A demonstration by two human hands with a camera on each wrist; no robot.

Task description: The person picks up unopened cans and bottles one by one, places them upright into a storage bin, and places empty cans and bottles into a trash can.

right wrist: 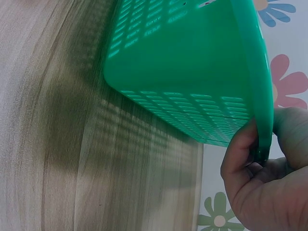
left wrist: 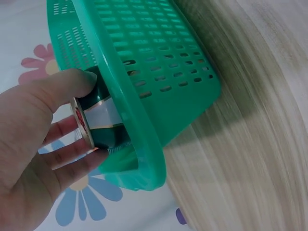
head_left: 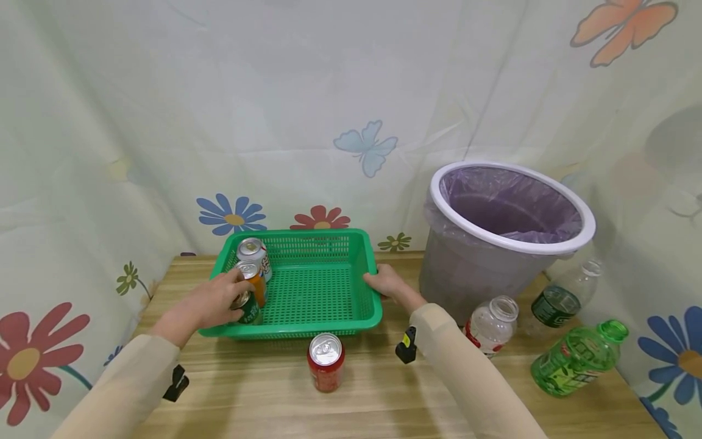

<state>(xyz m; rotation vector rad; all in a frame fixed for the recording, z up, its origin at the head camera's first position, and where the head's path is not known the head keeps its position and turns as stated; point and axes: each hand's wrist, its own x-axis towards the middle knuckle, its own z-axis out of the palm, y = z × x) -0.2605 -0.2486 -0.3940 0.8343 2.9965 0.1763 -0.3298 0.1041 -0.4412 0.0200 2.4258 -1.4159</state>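
A green plastic basket [head_left: 329,328] with slotted walls sits on the wooden table. Inside its left end, a white can [head_left: 265,263], an orange can [head_left: 260,291] and a dark green can [head_left: 253,313] stand in a row. My left hand [head_left: 216,299] grips the top of the dark green can, thumb on one side and fingers on the other, as the left wrist view shows. On the opposite end, my right hand [head_left: 388,282] holds the basket's rim, its fingers curled under the edge in the right wrist view. A red can [head_left: 326,366] stands upright just before the basket's front rim.
A bin [head_left: 466,280] with a white rim and a purple liner stands at the right. Near it are a clear jar-like bottle [head_left: 492,326] with a red label, a clear bottle [head_left: 556,305] with a dark green label and a green bottle [head_left: 576,360]. Flowered curtain [head_left: 274,122] hangs behind.
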